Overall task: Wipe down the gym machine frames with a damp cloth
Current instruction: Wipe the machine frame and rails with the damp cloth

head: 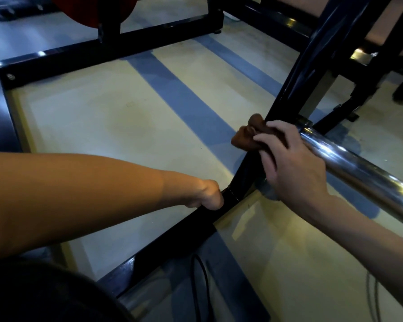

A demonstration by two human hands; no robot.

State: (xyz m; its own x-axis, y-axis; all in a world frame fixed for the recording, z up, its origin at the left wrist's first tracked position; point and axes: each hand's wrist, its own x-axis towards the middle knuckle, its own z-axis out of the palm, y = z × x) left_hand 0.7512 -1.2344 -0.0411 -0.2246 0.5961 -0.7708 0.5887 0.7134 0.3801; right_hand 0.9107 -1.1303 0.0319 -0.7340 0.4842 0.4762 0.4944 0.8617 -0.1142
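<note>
Nearest the viewer, below both forearms, a dark rounded shape fills the corner and cannot be identified. Just beyond it the left hand [207, 194] is curled round the low black floor bar [172, 242], fingers wrapped under and out of sight; this looks like a brace, steadying the body in a low reach while the other arm works. Across from it and slightly farther out, the right hand [293, 159] pinches a bunched brown cloth [247, 135] between thumb and fingers and presses it against the slanted black upright [296, 75] near where that upright meets the floor bar. Bunching the cloth likely lets it wrap the tube's edge instead of sliding flat. Beside the right hand's knuckles, on its outer side, a chrome bar [358, 173] runs toward the viewer, almost touching the hand. Beyond the cloth, the upright climbs away, so the wiping stroke probably follows its length. Farther off lie another black frame rail [102, 56] and a red disc [91, 10].
</note>
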